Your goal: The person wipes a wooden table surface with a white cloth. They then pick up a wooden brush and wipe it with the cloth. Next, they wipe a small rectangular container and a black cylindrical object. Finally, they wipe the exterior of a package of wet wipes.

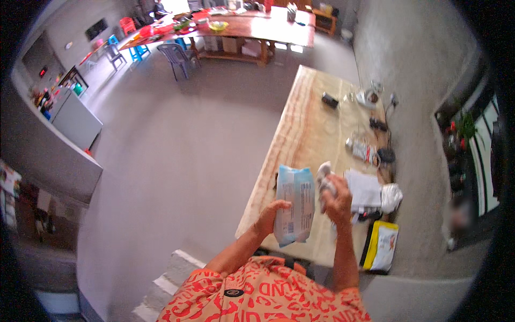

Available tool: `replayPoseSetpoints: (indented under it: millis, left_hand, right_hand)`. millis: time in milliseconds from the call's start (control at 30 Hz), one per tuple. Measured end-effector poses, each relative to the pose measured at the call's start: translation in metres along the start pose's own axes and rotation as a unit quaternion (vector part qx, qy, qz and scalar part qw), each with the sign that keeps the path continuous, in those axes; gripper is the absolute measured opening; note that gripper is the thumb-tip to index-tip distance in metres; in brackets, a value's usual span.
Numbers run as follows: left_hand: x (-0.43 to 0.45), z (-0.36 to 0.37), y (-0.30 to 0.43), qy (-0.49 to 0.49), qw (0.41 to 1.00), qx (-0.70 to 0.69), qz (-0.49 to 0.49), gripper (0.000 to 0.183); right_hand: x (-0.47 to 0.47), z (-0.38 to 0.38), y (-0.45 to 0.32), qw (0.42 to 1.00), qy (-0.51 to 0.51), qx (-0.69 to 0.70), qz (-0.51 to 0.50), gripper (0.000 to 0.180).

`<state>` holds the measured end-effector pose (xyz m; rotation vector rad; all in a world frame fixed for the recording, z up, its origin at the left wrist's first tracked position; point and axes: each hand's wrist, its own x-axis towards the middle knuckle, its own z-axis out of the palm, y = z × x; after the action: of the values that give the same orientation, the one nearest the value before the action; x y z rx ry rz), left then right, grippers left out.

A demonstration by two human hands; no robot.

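My left hand (272, 217) grips the left edge of a light blue and white soft plastic packet (295, 205), held upright over the near part of a long wooden table (318, 141). The packet bears printed writing. To its right, my right hand (338, 197) is closed around a crumpled white wipe or cloth (325, 177), part of which sticks up above the fingers. The two hands are apart. White papers (363, 191) lie on the table just right of my right hand.
A white crumpled bag (391, 198) and a yellow and white pouch (383, 246) lie along the right edge. Farther up are a power strip (364, 152), a black box (330, 100) and cables near the wall. Across the floor stand a grey plastic chair (175, 56) and a large laden table (249, 30).
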<state>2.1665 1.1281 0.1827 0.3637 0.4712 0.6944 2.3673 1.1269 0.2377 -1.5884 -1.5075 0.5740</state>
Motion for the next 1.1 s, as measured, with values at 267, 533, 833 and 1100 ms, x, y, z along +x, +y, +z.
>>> replayPoseSetpoints:
  millis: [267, 533, 833, 1100]
  left_hand:
    - [0.016, 0.002, -0.004, -0.023, 0.999, -0.017, 0.042, 0.047]
    - [0.011, 0.01, 0.015, -0.024, 0.991, -0.067, 0.111, 0.046]
    - [0.018, 0.004, 0.002, 0.042, 0.988, -0.052, 0.136, 0.051]
    - [0.01, 0.004, 0.01, -0.03, 0.987, -0.108, 0.112, 0.063]
  right_hand:
    - [0.005, 0.013, -0.012, 0.995, -0.054, 0.048, 0.075, 0.041]
    - [-0.055, 0.021, 0.033, 0.977, -0.198, -0.014, 0.074, 0.03]
    - [-0.03, 0.024, -0.061, 0.985, -0.082, -0.093, -0.12, 0.046]
    - [-0.054, 0.034, -0.063, 0.919, -0.242, -0.155, -0.271, 0.044]
